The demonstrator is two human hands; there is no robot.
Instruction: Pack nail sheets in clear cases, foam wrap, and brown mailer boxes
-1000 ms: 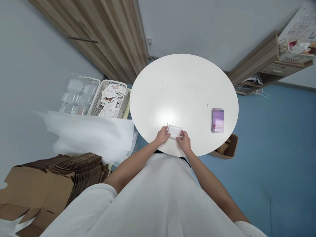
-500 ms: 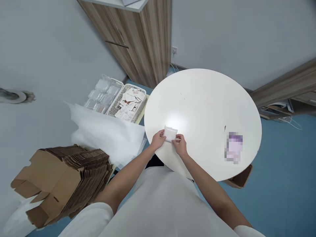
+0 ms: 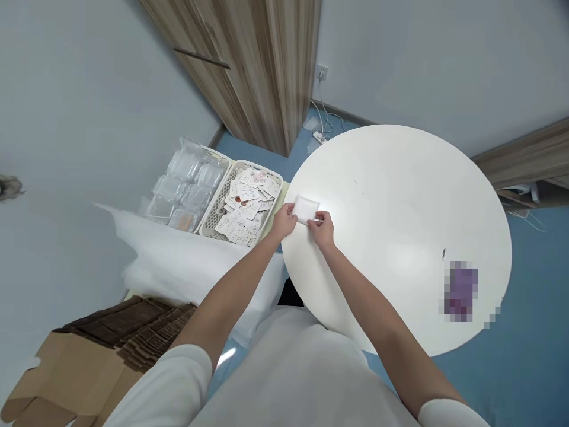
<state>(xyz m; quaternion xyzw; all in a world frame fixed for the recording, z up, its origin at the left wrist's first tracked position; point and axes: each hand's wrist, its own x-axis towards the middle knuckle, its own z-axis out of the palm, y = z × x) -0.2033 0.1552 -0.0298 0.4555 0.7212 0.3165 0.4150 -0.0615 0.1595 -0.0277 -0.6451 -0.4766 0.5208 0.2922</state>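
A small, flat, square white packet [image 3: 306, 210], seemingly wrapped in thin foam sheet, is held over the left edge of the round white table [image 3: 400, 178]. My left hand [image 3: 283, 222] pinches its left side between thumb and fingers. At the lower right corner, my right hand [image 3: 322, 229] grips it with bent fingers. What is inside the wrapping is hidden. Whether the packet rests on the tabletop or hangs just above it, I cannot tell.
Left of the table stand a white basket [image 3: 204, 237] of printed cards and another holding clear-wrapped flat packs [image 3: 184, 166]. White foam sheeting [image 3: 178, 255] lies nearer me, beside folded cardboard boxes [image 3: 75, 367]. A blurred purple item [image 3: 462, 290] lies on the table's right.
The view has shifted toward the left, so the table appears farther right. Both hands have moved the packet forward and closer to the table's left edge, still gripping it.
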